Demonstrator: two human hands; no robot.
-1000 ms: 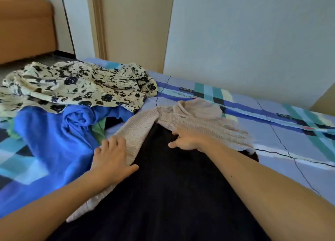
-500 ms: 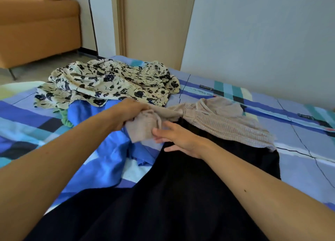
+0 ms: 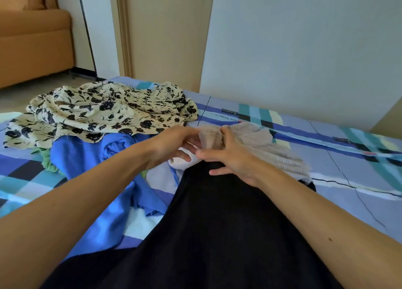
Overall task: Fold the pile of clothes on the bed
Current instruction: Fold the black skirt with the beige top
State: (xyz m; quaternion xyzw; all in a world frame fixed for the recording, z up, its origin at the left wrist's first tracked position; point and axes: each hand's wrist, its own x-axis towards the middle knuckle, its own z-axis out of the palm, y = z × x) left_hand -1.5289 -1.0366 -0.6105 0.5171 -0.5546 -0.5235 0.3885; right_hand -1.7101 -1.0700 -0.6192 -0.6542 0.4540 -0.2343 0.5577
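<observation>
A black garment (image 3: pixel 217 223) lies spread on the bed in front of me, with a beige ribbed part (image 3: pixel 261 143) at its far end. My left hand (image 3: pixel 174 143) grips a folded-over beige sleeve (image 3: pixel 210 137) and holds it over the beige part. My right hand (image 3: pixel 230 158) rests beside it, its fingers on the same fold and on the black cloth. To the left lies a pile: a cream garment with black flowers (image 3: pixel 97 112), a blue garment (image 3: pixel 97 175) and a bit of green cloth (image 3: pixel 47 160).
The bed has a blue, teal and black checked sheet (image 3: pixel 348 169). A white wall and a beige door (image 3: pixel 165 32) stand right behind the bed. An orange sofa (image 3: pixel 32 38) is at the far left on the floor.
My left hand picked up the beige sleeve from the left side and carried it right, over the beige top part. My right hand shifted to meet the fold. The view lifted and turned a little.
</observation>
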